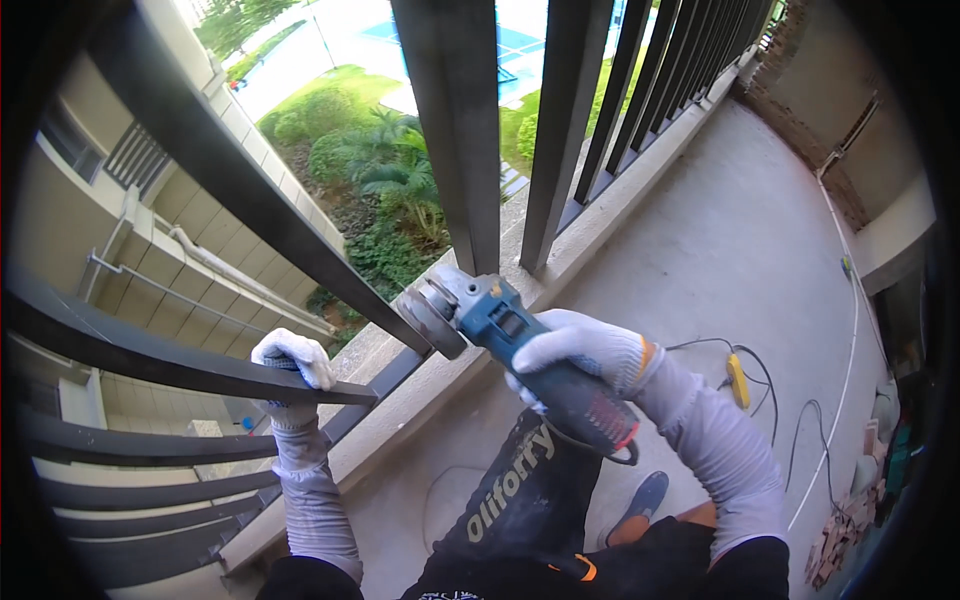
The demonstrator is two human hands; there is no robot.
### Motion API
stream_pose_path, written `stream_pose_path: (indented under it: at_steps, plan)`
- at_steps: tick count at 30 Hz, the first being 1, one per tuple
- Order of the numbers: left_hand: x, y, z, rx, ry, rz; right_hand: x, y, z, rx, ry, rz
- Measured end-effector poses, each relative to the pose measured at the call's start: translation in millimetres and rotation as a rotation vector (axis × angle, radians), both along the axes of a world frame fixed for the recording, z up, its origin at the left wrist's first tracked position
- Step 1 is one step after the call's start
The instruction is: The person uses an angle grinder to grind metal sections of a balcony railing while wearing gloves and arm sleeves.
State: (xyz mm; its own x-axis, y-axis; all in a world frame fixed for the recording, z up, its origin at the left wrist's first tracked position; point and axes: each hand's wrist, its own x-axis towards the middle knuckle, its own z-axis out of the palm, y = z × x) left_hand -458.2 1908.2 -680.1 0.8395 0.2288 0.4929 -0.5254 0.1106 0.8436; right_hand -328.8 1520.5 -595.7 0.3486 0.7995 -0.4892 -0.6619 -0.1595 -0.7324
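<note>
My right hand (590, 348), in a white work glove, is wrapped round the body of a blue angle grinder (500, 322). The grinder's disc (432, 325), partly under its guard, is at the lower end of a slanting dark metal railing bar (275, 215). Whether the disc touches the metal, I cannot tell. My left hand (292, 360), gloved too, closes round a neighbouring railing bar (170, 350) near its foot. Both bars come down to a dark bottom rail (398, 372) on a low pale ledge (440, 375).
More upright bars (565, 130) continue up and to the right along the ledge. On the concrete floor (660, 260) lie a yellow power strip (738, 380) and black cables. Broken bricks (835, 540) are piled at lower right. Beyond the railing, greenery (385, 180) lies far below.
</note>
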Motion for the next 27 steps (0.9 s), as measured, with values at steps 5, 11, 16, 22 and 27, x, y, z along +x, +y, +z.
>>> stream_pose_path:
  at_steps: [5,11,16,22,27]
  plan:
    - [-27,-34,3,-0.059,0.049,0.349,33,-83,11,-0.127,-0.366,0.145]
    - [-42,-124,32,0.771,-0.3,1.057,109,-217,13,-0.294,-0.904,-0.15]
    - [151,-250,35,0.742,-0.237,0.879,146,-340,-47,-0.422,-1.029,-0.515]
    - [251,-200,58,0.442,-0.189,1.4,146,-464,-139,-0.427,-0.865,-0.61]
    - [240,-187,48,0.377,0.123,1.071,142,-520,-220,-0.586,-0.902,-0.611]
